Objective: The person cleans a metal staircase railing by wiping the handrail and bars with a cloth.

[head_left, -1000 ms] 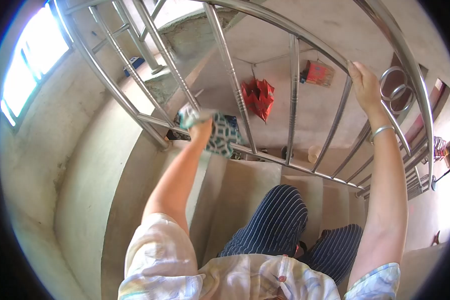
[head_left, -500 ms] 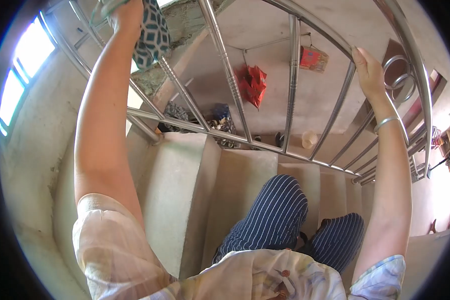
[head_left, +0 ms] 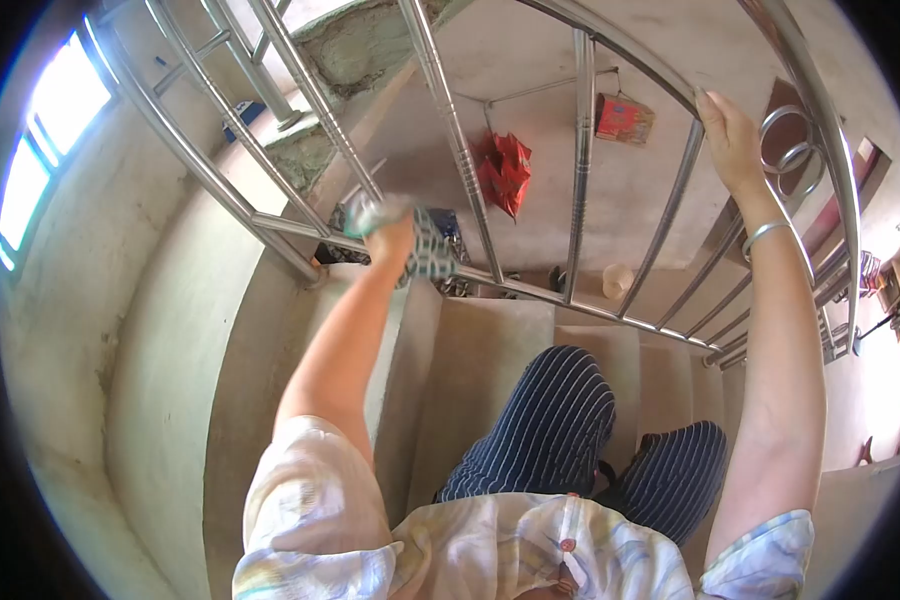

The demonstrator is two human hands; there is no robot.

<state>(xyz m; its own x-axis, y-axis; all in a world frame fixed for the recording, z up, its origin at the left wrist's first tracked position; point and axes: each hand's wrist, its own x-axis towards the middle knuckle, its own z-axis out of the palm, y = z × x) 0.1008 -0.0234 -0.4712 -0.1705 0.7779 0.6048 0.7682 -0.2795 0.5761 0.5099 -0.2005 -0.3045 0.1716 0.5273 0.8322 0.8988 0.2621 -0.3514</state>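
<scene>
My left hand, slightly blurred, is closed on a green-and-white patterned cloth. It is low on the metal stair railing, where an upright bar meets the bottom rail. Part of the cloth hangs to the right of my fingers, over the bottom rail. My right hand grips the curved upper rail on the right, its thumb on the near side and the other fingers mostly hidden behind. A bangle circles that wrist.
Concrete steps lie below me, beside my striped knees. Beyond the railing hang a red bag and a red box. A pale bucket stands on the lower floor. The wall curves along my left.
My left hand has come down with the cloth from the upper left of the railing to its bottom rail. The right hand stays on the rail.
</scene>
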